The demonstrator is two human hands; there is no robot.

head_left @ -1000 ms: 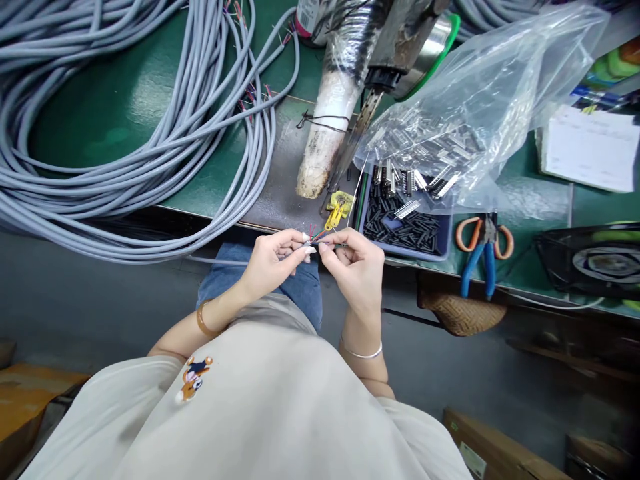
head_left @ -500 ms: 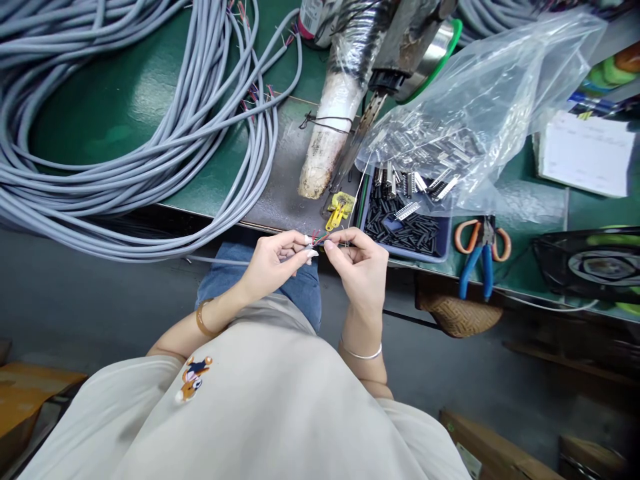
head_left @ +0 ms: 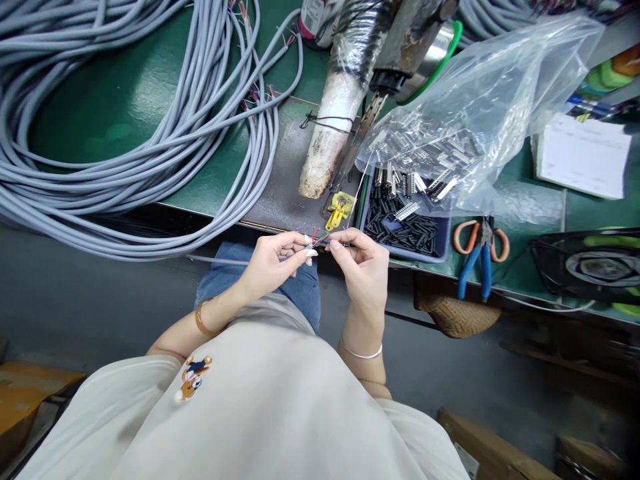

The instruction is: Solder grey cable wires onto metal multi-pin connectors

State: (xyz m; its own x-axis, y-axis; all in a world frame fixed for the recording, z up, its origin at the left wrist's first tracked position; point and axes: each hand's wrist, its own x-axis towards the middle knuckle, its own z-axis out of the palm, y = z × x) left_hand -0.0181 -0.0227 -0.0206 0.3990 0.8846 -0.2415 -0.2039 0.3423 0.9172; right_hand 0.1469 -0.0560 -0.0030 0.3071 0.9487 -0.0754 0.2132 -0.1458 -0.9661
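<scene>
My left hand (head_left: 273, 261) is closed in a pinch on the end of a grey cable (head_left: 215, 259), just below the bench edge. Thin coloured wires (head_left: 319, 237), red, green and blue, fan out from that end. My right hand (head_left: 364, 267) is closed too, its fingertips pinching those wires where they meet my left fingertips. Both hands hover over my lap. Just beyond them lie a yellow clip (head_left: 339, 208) and a blue tray (head_left: 445, 248) of small black parts.
Large coils of grey cable (head_left: 125, 147) cover the green bench (head_left: 110, 107) at left. A wrapped tool (head_left: 333, 127) stands mid-bench; a clear bag of connectors (head_left: 475, 113) lies over the tray. Blue-and-orange pliers (head_left: 477, 257) and a white pad (head_left: 583, 157) lie right.
My hands stay almost in place; the right fingertips have shifted slightly along the coloured wires. The view has drifted a little.
</scene>
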